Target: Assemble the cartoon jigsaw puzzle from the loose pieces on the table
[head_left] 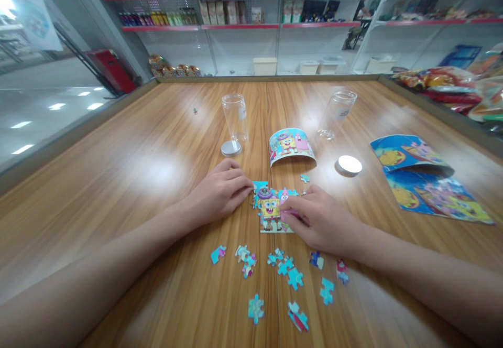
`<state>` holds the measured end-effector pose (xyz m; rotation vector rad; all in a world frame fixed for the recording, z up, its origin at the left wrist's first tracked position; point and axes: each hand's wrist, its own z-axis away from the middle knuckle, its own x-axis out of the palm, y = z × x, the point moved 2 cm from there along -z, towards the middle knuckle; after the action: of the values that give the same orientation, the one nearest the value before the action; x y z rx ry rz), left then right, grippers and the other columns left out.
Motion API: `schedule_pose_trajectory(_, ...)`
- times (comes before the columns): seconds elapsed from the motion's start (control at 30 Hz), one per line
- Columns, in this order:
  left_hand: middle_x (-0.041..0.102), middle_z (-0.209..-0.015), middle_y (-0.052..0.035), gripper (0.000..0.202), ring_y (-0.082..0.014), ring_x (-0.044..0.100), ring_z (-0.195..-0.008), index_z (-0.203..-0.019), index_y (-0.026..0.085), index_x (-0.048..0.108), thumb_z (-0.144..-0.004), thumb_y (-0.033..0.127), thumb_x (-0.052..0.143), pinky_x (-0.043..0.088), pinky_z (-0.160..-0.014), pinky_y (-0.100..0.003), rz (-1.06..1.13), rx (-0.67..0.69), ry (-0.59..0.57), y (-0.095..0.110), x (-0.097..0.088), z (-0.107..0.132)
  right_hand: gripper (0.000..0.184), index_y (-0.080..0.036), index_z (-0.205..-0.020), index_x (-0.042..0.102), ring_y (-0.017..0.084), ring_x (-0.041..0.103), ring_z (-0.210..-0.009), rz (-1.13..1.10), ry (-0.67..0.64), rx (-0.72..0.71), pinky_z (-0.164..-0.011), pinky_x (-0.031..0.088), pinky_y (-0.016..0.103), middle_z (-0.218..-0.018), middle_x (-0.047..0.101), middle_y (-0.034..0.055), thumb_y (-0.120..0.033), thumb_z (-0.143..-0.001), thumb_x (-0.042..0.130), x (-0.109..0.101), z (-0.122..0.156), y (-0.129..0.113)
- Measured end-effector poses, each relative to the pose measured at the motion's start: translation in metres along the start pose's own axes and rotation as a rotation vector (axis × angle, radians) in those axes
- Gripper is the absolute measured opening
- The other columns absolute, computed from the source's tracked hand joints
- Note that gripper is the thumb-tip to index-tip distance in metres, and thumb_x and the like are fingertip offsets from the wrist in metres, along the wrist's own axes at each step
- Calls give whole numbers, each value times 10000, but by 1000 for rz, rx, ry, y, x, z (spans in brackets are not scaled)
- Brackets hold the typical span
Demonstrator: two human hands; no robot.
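Note:
A partly joined cartoon jigsaw [271, 209] lies on the wooden table [157, 170] between my hands. My left hand [222, 191] rests with curled fingers against the jigsaw's left edge. My right hand [320, 219] lies on the jigsaw's right side, its fingertips pressing down on the pieces there. Several loose pieces [286, 274] are scattered on the table just in front of the jigsaw. One single piece [305, 178] lies behind it.
Two clear plastic jars [234, 117] [337, 113] stand farther back, each with its lid [230, 148] [349, 164] beside it. A curled picture label [291, 146] stands between them. Printed sheets [424, 180] lie at right. Snack bags [444, 83] and store shelves [236, 25] lie beyond.

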<state>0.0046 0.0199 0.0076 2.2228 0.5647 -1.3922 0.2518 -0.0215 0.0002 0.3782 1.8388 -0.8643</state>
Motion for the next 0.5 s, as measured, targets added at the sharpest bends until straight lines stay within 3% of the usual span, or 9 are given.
schedule_pose_trajectory(0.17, 648, -839, -42, 87, -204, 528, -916, -923, 174, 678, -923, 200, 595, 473, -894, -387, 67, -50, 60, -3, 1, 2, 191, -164, -867, 599, 136, 557, -635, -3, -1, -3, -765, 310, 316, -648, 574, -15, -258, -975, 473, 0, 0, -1)
schedule_pose_trajectory(0.5, 632, -814, -39, 78, -199, 530, -893, -933, 172, 674, -892, 158, 610, 486, -911, -396, 91, -5, 89, -3, 0, 1, 190, -165, -875, 610, 145, 573, -654, 5, -6, 2, -772, 314, 320, -667, 592, -7, -259, -971, 476, 0, -1, 0)
